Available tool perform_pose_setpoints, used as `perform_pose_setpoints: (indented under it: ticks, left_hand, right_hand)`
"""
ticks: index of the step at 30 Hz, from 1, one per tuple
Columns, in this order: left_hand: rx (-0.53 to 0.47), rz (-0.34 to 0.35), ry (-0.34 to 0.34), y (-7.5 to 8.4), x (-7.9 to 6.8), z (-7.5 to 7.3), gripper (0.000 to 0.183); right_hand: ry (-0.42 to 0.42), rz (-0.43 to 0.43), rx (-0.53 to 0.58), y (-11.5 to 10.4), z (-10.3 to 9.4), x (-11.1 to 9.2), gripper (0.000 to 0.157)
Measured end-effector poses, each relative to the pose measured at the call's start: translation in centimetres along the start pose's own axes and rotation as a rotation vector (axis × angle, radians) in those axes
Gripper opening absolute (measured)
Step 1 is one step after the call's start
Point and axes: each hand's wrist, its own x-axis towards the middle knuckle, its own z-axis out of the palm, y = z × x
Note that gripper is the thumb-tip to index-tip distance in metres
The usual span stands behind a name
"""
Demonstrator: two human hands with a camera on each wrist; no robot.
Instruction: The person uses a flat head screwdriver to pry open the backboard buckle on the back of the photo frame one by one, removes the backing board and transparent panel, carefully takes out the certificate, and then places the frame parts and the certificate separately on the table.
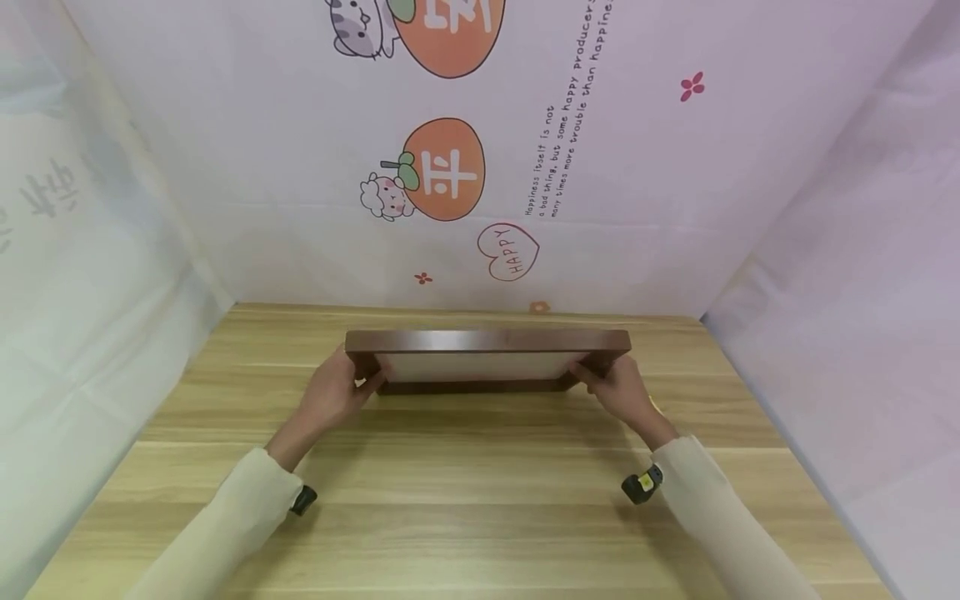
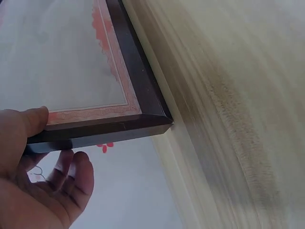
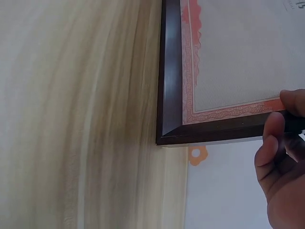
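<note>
Cream-sleeved left hand (image 1: 330, 393) grasps the left side of a dark brown rectangular picture frame (image 1: 487, 340) — thumb on the front, fingers behind. Frame is up on edge at the pale wood-grain desk (image 1: 480, 475), near the white printed wall sheet (image 1: 300, 167); whether its lower edge touches, can't tell. White paper with a red-pink ornate border (image 1: 480, 367) inside. Right hand (image 1: 618, 390) grasps the right side likewise — small black device (image 1: 643, 483) at that wrist.

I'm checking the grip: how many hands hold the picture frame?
2: the left hand grips the picture frame at its left side, the right hand at its right; no other shows.
</note>
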Motion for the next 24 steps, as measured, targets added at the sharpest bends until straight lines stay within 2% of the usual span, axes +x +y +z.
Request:
perform_pose_setpoints:
  ticks: [3,5,8,10,15,17,20,21,24]
  left_hand:
    - [0.0,-0.054,-0.011,0.4,-0.5,-0.1,0.015]
    - [-0.02,-0.102,-0.037,0.6,-0.9,-0.1,0.018]
    - [-0.029,-0.157,-0.065,0.9,-1.3,-0.1,0.028]
    - [-0.023,-0.156,-0.059,1.0,-1.6,-0.1,0.035]
    - [-0.04,-0.035,-0.03,0.8,-2.1,0.1,0.026]
    - [-0.073,-0.021,-0.049,0.7,-2.4,0.2,0.035]
    - [-0.121,-0.073,-0.084,0.5,-2.7,0.3,0.047]
    - [-0.123,-0.088,-0.089,0.5,-2.8,0.3,0.05]
    - [-0.132,-0.128,-0.098,0.4,-3.0,0.6,0.047]
  right_hand:
    - [-0.011,-0.083,0.042,-1.5,-0.5,-0.6,0.011]
    - [-0.014,-0.124,0.054,-2.5,-0.7,-1.1,0.014]
    - [-0.017,-0.128,0.057,-3.3,-0.8,-1.6,0.017]
    - [-0.019,-0.124,0.045,-3.4,-0.9,-1.8,0.017]
    - [-0.045,-0.13,0.075,-3.1,-0.8,-2.5,0.021]
    - [-0.046,-0.164,0.079,-2.7,-0.7,-2.8,0.024]
    - [-0.037,-0.214,0.072,-1.5,-0.3,-3.0,0.015]
    - [-0.031,-0.228,0.05,-1.0,-0.2,-3.0,0.016]
    - [-0.037,-0.225,0.059,0.2,0.2,-3.0,0.04]
